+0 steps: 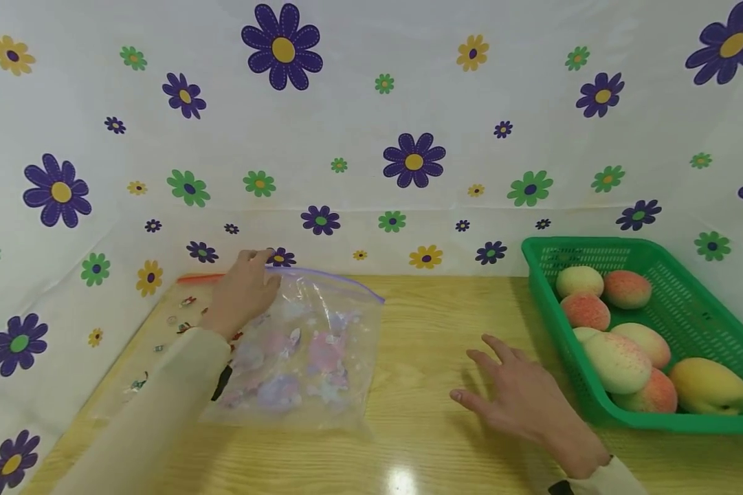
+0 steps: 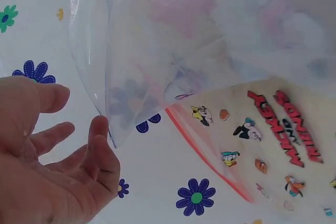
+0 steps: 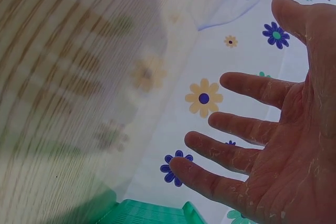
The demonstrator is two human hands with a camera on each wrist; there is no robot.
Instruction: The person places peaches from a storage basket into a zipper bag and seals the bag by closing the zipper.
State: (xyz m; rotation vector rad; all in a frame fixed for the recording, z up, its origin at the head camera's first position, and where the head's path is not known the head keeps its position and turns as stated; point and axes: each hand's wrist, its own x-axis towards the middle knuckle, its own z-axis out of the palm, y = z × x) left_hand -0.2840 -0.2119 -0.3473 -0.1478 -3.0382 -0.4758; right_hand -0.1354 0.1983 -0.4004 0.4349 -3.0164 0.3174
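Both hands are unclenched and out over the wooden table (image 1: 429, 323). Left hand (image 1: 241, 297) reaches to the far side, where the zip edge of the purple-zip bag (image 1: 315, 364) runs out from beside it; its fingers are loosely bent, the thumb standing apart from them, and in the left wrist view a corner of that bag comes right up against the fingers. That bag lies flat on the table, clear film with pale pink, lilac and white shapes printed on it or showing through it — which of the two, I cannot tell.

To its left lies the red-zip bag (image 1: 167, 344), also clear, scattered with small cartoon figures and bearing red "Mickey and Friends" lettering; the left forearm, in a cream sleeve (image 1: 142, 419), crosses above it. Right hand (image 1: 522, 399) holds nothing — fingers spread, palm down, between the purple-zip bag and the green basket (image 1: 686, 424).

Inside the basket, at the right of the table, peaches (image 1: 618, 364) in cream and red crowd together along the left side, with a yellow fruit (image 1: 710, 386) at the near end. Behind everything hangs a white cloth (image 1: 346, 124) printed with purple, green and yellow flowers.
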